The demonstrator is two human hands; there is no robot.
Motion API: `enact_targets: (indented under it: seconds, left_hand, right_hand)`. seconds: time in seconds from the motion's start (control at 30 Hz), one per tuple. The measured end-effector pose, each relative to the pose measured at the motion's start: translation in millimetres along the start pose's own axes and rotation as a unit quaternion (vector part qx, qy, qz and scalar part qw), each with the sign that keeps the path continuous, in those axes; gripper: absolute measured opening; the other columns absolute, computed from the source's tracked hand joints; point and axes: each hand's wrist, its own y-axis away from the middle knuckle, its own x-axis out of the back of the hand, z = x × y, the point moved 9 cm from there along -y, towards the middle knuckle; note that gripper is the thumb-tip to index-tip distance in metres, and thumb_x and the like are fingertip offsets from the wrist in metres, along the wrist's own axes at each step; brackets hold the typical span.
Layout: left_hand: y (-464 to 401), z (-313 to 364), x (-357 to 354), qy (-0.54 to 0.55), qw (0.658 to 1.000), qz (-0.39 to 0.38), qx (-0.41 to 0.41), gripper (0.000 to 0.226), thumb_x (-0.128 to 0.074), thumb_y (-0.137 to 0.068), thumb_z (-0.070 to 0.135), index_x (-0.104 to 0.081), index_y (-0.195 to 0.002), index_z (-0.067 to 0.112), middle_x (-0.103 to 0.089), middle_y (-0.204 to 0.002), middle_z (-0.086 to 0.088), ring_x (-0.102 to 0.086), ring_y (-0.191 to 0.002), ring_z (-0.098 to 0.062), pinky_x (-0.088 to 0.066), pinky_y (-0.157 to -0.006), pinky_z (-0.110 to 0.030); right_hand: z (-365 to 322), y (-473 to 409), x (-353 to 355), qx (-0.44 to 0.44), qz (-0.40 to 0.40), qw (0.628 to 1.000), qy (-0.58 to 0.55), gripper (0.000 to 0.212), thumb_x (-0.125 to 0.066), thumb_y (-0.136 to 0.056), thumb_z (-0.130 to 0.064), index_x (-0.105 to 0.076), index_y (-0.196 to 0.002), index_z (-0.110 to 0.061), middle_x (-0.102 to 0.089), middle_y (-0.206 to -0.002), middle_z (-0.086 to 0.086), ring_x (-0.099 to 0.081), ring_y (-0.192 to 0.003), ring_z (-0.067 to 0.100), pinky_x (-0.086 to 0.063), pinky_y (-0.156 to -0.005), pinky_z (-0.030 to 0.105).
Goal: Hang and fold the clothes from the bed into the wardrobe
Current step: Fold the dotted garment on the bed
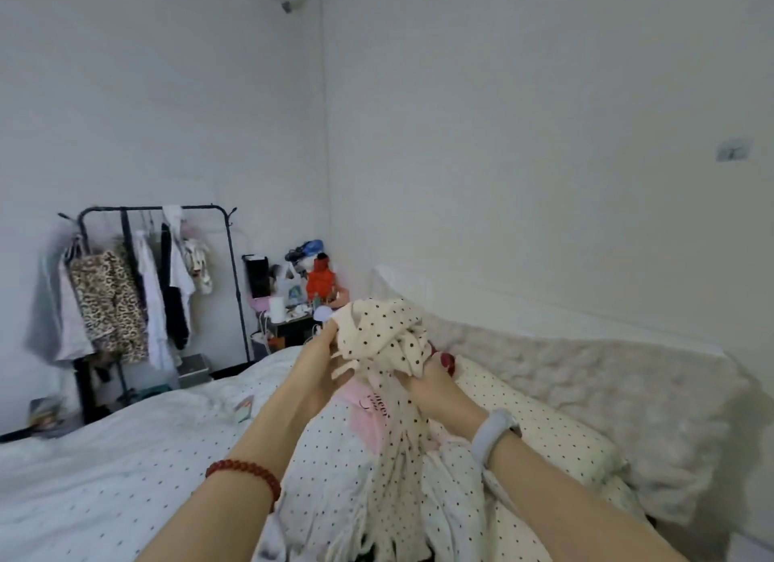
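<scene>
A cream garment with dark polka dots [383,335] is bunched up in front of me, its lower part hanging down towards my lap. My left hand [324,354] grips the bunch at its left side. My right hand [435,388] grips it from below on the right. Behind the garment lies a pink piece of clothing with dark lettering [370,411]. All of this is over the bed [125,457], which has a white dotted cover. A black clothes rack [155,277] with several hung garments stands by the far left wall.
A cluttered dark bedside table [293,310] stands in the corner past the bed. A dotted pillow [536,415] and a fluffy white blanket [607,377] lie along the right wall. A small card-like thing [243,408] rests on the bed cover.
</scene>
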Motion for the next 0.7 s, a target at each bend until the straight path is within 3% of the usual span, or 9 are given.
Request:
enact_targets:
  seconds: [0.07,0.13,0.2,0.27,0.4,0.5,0.57,0.63,0.7]
  left_hand:
    - [19,-28,30,-0.091,0.995,-0.010,0.025,0.027,-0.045,-0.093,0.016,-0.058,-0.117,0.018,-0.060,-0.120,0.000,-0.054,-0.107,-0.014,-0.040,-0.089,-0.036]
    - [40,-52,31,-0.151,0.985,-0.068,0.050,0.050,-0.053,-0.074,0.012,-0.055,-0.123,0.020,-0.058,-0.122,0.004,-0.048,-0.115,-0.013,-0.035,-0.097,-0.037]
    - [50,-51,29,-0.206,0.973,-0.103,0.029,0.037,-0.056,-0.084,0.013,-0.054,-0.121,0.021,-0.059,-0.118,0.005,-0.051,-0.111,-0.011,-0.040,-0.095,-0.031]
    - [45,-13,53,-0.268,0.960,-0.067,-0.054,0.022,-0.046,-0.098,0.019,-0.056,-0.117,0.014,-0.062,-0.112,0.000,-0.058,-0.102,-0.014,-0.049,-0.088,-0.029]
    - [55,91,136,-0.307,0.932,0.074,-0.180,0.032,-0.037,-0.100,0.030,-0.060,-0.094,0.008,-0.061,-0.089,-0.007,-0.056,-0.083,-0.021,-0.045,-0.074,-0.033]
    - [82,156,177,-0.244,0.930,0.122,-0.245,0.032,-0.038,-0.100,0.027,-0.063,-0.088,0.011,-0.063,-0.073,-0.004,-0.056,-0.066,-0.016,-0.045,-0.064,-0.026]
    - [98,195,207,-0.216,0.928,0.133,-0.273,0.030,-0.041,-0.099,0.030,-0.062,-0.088,0.010,-0.056,-0.076,-0.011,-0.048,-0.069,-0.021,-0.038,-0.065,-0.034]
    - [105,216,234,-0.210,0.932,0.136,-0.261,0.033,-0.044,-0.099,0.030,-0.064,-0.085,0.008,-0.057,-0.068,-0.009,-0.049,-0.062,-0.019,-0.038,-0.062,-0.032]
    - [107,216,272,-0.203,0.945,0.144,-0.211,0.036,-0.044,-0.099,0.027,-0.062,-0.074,0.009,-0.058,-0.050,0.004,-0.052,-0.048,-0.011,-0.042,-0.054,-0.023]
  right_hand:
    - [-34,-21,-12,0.029,0.005,0.999,0.021,0.024,-0.044,-0.098,-0.018,-0.048,-0.120,-0.009,-0.055,-0.116,0.005,-0.050,-0.113,0.020,-0.040,-0.090,0.020]
    - [-66,-44,-26,0.045,0.013,0.998,0.033,0.028,-0.045,-0.097,-0.017,-0.051,-0.122,-0.005,-0.055,-0.119,0.011,-0.051,-0.114,0.023,-0.041,-0.094,0.027]
    - [-96,-63,-31,0.060,0.027,0.998,0.026,0.028,-0.046,-0.096,-0.018,-0.053,-0.119,-0.004,-0.057,-0.117,0.014,-0.054,-0.111,0.025,-0.045,-0.095,0.035]
    - [-122,-79,-37,0.067,0.048,0.997,0.004,0.028,-0.048,-0.095,-0.019,-0.053,-0.119,-0.005,-0.058,-0.116,0.014,-0.055,-0.109,0.028,-0.046,-0.096,0.042]
    - [-141,-102,-61,0.041,0.092,0.995,-0.017,0.017,-0.055,-0.090,-0.023,-0.061,-0.100,-0.010,-0.064,-0.103,0.011,-0.061,-0.099,0.028,-0.051,-0.089,0.045]
    - [-137,-108,-101,-0.006,0.038,0.999,0.014,0.018,-0.057,-0.089,-0.025,-0.059,-0.081,-0.009,-0.066,-0.074,0.012,-0.064,-0.060,0.024,-0.052,-0.050,0.027]
    - [-143,-108,-138,-0.031,0.005,0.999,0.016,0.026,-0.055,-0.091,-0.030,-0.059,-0.083,-0.005,-0.064,-0.062,0.011,-0.058,-0.044,0.018,-0.043,-0.040,0.020]
    - [-145,-102,-180,-0.061,-0.057,0.996,-0.006,0.044,-0.051,-0.092,-0.045,-0.061,-0.096,-0.002,-0.068,-0.069,0.010,-0.064,-0.054,0.016,-0.051,-0.049,0.021]
    - [-146,-84,-249,-0.066,-0.185,0.979,-0.057,0.056,-0.046,-0.089,-0.054,-0.054,-0.118,-0.007,-0.071,-0.095,0.010,-0.068,-0.086,0.018,-0.057,-0.074,0.029]
